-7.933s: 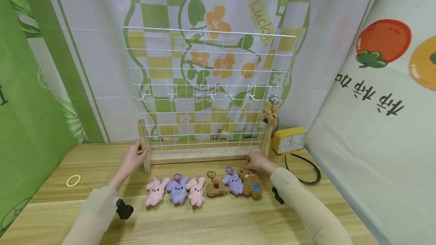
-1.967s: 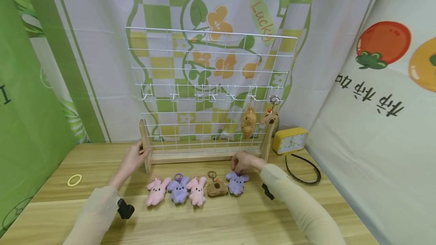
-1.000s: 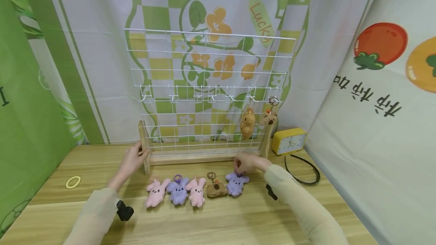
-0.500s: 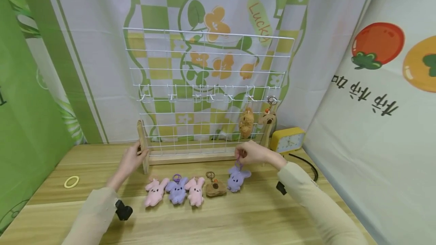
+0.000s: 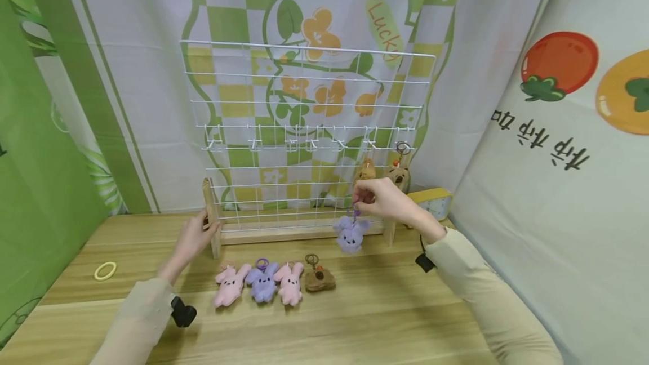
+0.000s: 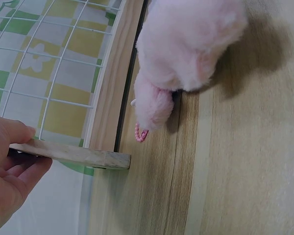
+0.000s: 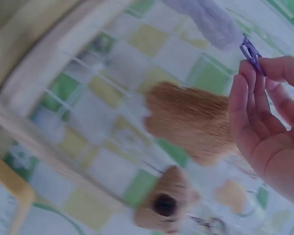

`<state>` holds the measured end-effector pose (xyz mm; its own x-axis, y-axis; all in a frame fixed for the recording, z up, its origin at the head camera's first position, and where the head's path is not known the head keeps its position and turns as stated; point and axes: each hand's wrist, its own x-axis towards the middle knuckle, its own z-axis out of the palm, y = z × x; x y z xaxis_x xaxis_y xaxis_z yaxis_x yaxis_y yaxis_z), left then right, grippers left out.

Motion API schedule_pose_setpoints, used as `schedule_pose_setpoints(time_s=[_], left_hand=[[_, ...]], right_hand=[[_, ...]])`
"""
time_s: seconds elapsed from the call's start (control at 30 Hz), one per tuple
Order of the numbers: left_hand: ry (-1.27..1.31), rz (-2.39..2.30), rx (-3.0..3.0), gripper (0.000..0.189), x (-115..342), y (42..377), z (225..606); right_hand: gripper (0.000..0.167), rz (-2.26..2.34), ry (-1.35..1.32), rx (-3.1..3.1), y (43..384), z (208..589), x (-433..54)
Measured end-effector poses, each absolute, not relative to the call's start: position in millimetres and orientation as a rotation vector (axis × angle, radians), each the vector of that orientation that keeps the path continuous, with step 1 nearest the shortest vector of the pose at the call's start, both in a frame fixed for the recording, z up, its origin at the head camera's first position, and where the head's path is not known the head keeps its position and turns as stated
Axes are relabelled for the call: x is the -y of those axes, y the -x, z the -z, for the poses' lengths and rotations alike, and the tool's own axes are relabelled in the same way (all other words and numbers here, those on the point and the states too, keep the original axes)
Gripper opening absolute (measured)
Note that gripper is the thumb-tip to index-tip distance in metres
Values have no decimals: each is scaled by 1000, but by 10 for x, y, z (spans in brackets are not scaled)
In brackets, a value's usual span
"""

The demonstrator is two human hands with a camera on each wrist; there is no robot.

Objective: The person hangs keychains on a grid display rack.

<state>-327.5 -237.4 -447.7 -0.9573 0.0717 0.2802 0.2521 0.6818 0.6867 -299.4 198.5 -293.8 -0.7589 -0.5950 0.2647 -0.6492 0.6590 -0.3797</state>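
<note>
My right hand (image 5: 382, 199) pinches the purple ring (image 7: 251, 53) of a lilac plush bunny keychain (image 5: 351, 234), which dangles above the table in front of the wire rack (image 5: 299, 185). Behind that hand, a brown bear plush keychain (image 5: 367, 170) hangs from a rack hook, partly hidden. Beside it hangs a tan plush head keychain (image 5: 398, 175). My left hand (image 5: 194, 239) grips the rack's left wooden foot (image 6: 83, 155), thumb on one side and fingers on the other. Below the rack lie pink bunny keychains (image 5: 230, 286) (image 5: 290, 285), another lilac bunny (image 5: 263, 283) and a brown plush keychain (image 5: 320, 279).
White hooks (image 5: 311, 144) line the rack's middle, several with nothing on them. A yellow alarm clock (image 5: 433, 203) stands at the rack's right end, partly behind my right arm. A pale yellow ring (image 5: 105, 271) lies on the wooden table (image 5: 284, 337) at the left.
The brown bear went from the table to a hook. My right hand then took the lilac bunny by its ring and raised it off the table toward the rack. My left hand stayed put.
</note>
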Motion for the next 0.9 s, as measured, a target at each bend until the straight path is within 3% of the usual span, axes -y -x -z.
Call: schedule_pose_setpoints(time_s=[0.4, 0.9], left_hand=[[283, 1111, 2635, 47, 2381, 3294, 4499], [276, 1114, 2619, 43, 2376, 3272, 4507]], right_hand=[[4, -721, -890, 2563, 3082, 2322, -1791], [6, -718, -796, 2541, 3363, 2159, -1692]])
